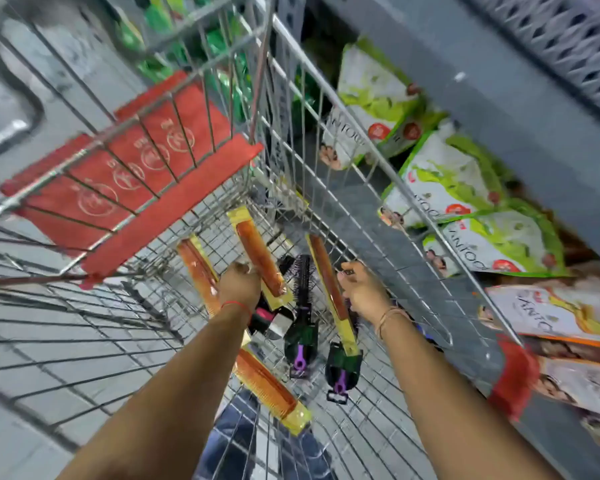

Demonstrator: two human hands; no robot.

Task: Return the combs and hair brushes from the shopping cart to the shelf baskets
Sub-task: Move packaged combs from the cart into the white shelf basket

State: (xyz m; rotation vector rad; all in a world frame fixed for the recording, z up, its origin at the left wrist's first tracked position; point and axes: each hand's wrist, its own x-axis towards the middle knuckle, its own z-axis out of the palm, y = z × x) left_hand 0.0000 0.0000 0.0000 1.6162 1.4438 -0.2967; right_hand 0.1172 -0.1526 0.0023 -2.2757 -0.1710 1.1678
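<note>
Both my hands reach down into the wire shopping cart (329, 109). My left hand (240, 283) is shut on a brown comb in a yellow sleeve (257, 251), which points up and away. My right hand (362, 289) grips another brown comb in a yellow sleeve (329, 282) that stands steeply against the cart's right side. A third brown comb (198, 270) lies left of my left hand, and one more brown comb (271, 389) lies nearer me. Two black hair brushes with purple handles (302, 327) (342, 368) rest on the cart floor between my arms.
The cart's red child-seat flap (136, 178) stands at the left. Shelves at the right hold green-and-white pouches (447, 178). A grey plastic shelf basket (575, 39) sits at the top right. Grey tiled floor lies to the left.
</note>
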